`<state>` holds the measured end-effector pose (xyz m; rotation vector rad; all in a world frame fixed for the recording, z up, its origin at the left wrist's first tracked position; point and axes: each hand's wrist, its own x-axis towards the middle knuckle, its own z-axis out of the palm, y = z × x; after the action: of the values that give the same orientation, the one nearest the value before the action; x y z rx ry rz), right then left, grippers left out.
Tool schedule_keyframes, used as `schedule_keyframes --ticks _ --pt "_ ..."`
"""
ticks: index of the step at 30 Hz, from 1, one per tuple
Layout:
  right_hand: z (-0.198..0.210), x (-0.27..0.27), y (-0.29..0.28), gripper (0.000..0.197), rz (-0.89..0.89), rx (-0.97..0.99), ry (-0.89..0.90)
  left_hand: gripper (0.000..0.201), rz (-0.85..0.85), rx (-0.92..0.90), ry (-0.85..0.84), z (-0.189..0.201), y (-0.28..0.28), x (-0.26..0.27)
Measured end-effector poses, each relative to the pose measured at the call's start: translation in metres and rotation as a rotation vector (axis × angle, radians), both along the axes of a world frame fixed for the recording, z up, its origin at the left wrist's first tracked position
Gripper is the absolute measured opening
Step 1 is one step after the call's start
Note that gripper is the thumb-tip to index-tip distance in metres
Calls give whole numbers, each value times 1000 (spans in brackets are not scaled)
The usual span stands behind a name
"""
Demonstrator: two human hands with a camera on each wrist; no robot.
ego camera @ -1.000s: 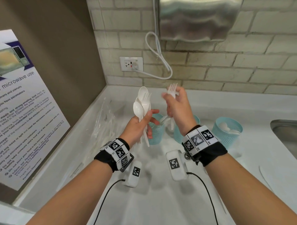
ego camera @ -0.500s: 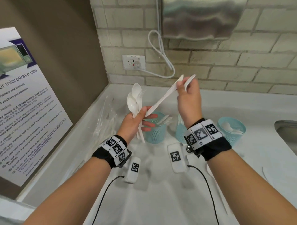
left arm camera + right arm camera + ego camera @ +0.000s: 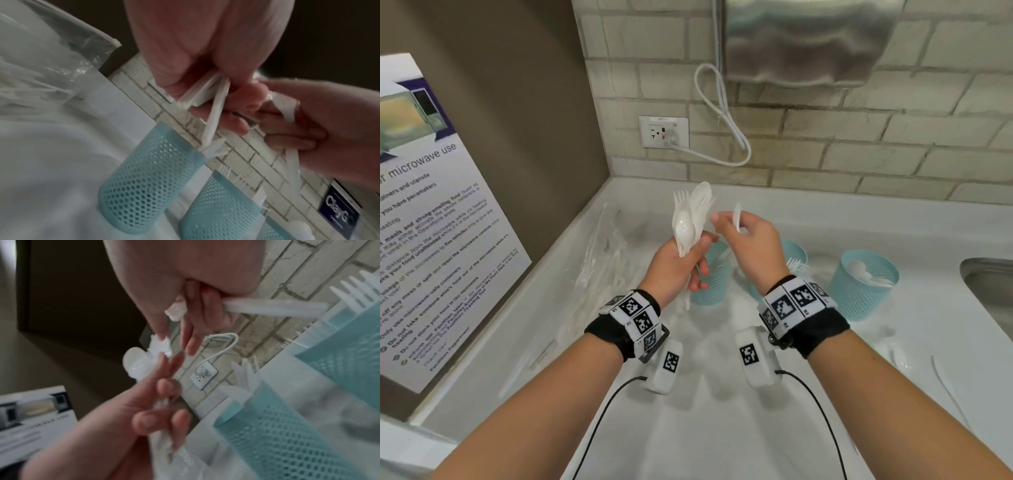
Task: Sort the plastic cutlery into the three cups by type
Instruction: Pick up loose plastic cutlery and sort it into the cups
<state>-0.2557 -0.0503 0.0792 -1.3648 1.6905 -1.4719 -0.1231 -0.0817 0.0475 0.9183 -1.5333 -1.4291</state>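
My left hand [image 3: 678, 270] grips a bundle of white plastic cutlery [image 3: 690, 222], spoons and forks, bowls and tines up, above the counter. My right hand [image 3: 751, 248] is right beside it and holds a white knife [image 3: 738, 216] tucked in its curled fingers, shown as a long white piece [image 3: 273, 309] in the right wrist view. Its thumb and forefinger touch the bundle's top [image 3: 161, 344]. Three teal mesh cups stand behind the hands: the left cup [image 3: 714, 281] with white pieces, the middle cup [image 3: 796, 255] with forks, half hidden, and the right cup [image 3: 863, 287] with spoons.
A clear plastic bag [image 3: 602, 260] with more cutlery lies at the left by the wall. Loose white pieces [image 3: 947, 383] lie on the white counter at the right. A steel sink [image 3: 989, 287] is at the far right. A wall socket [image 3: 663, 132] with a cable sits behind.
My right hand drew a knife up out of the bundle, then came back down to the bundle with the knife in its fingers. The left hand stayed gripping the bundle.
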Motion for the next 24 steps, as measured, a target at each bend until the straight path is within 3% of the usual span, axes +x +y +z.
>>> schedule_keyframes --ticks 7,13,19,22,24 --pt "-1 -15 2 33 15 24 -203 27 -77 -11 1 4 13 -25" --pt "17 -36 14 5 -94 -76 -324 20 -47 -23 10 2 11 -34" --pt "47 -42 23 13 -15 -315 -155 19 -21 -130 -79 -2 10 -39" --pt "50 -38 24 13 81 -216 -69 20 -5 -209 -136 -2 10 -42" --pt "47 -38 24 25 72 -90 23 19 -3 -240 -149 -1 11 -44"
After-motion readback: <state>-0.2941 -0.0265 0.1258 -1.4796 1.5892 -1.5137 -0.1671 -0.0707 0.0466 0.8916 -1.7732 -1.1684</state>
